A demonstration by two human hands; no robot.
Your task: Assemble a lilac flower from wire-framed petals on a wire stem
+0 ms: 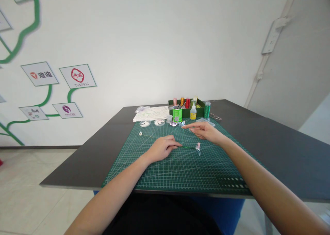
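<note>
My left hand (163,147) rests on the green cutting mat (180,166) and pinches one end of a thin green wire stem (188,147). At the stem's other end sits a small pale petal piece (198,147). My right hand (203,130) hovers just behind the stem with fingers stretched toward the left; whether it pinches a fine thread is too small to tell. A second small white flower on a thin stem (141,134) lies on the mat to the left.
At the back of the dark table (283,149) stand a green tray of thread spools (187,106), a green cup with tools (177,113), a glue bottle (193,112), a green bead jar (207,110), small dishes (152,123), paper sheets (152,113) and scissors (216,116).
</note>
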